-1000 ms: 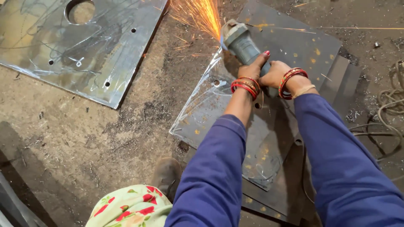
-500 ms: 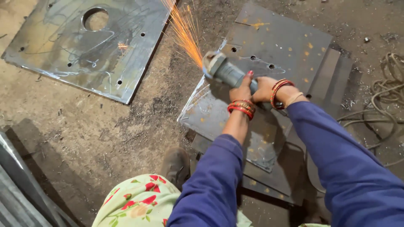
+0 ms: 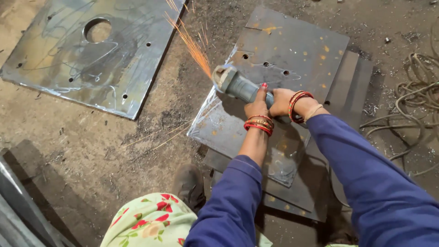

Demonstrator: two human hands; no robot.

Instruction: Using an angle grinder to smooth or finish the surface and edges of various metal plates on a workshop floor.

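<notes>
Both hands grip a grey angle grinder (image 3: 238,84). My left hand (image 3: 257,107) wraps its body near the head, red bangles on the wrist. My right hand (image 3: 282,101) holds the rear of the body, also with bangles. The grinder's disc meets the left edge of a steel plate (image 3: 292,50) with several small holes, and orange sparks (image 3: 192,43) fly up and to the left. That plate lies on top of a stack of other dark plates (image 3: 302,192).
A larger steel plate (image 3: 59,55) with a round hole and small drilled holes lies at upper left on the dirt floor. Coiled cable (image 3: 418,91) lies at right. My shoe (image 3: 188,183) stands beside the stack. Metal bars (image 3: 18,206) sit at lower left.
The grinder has slid down along the plate's left edge toward me, with both hands following. The spark stream has grown thinner.
</notes>
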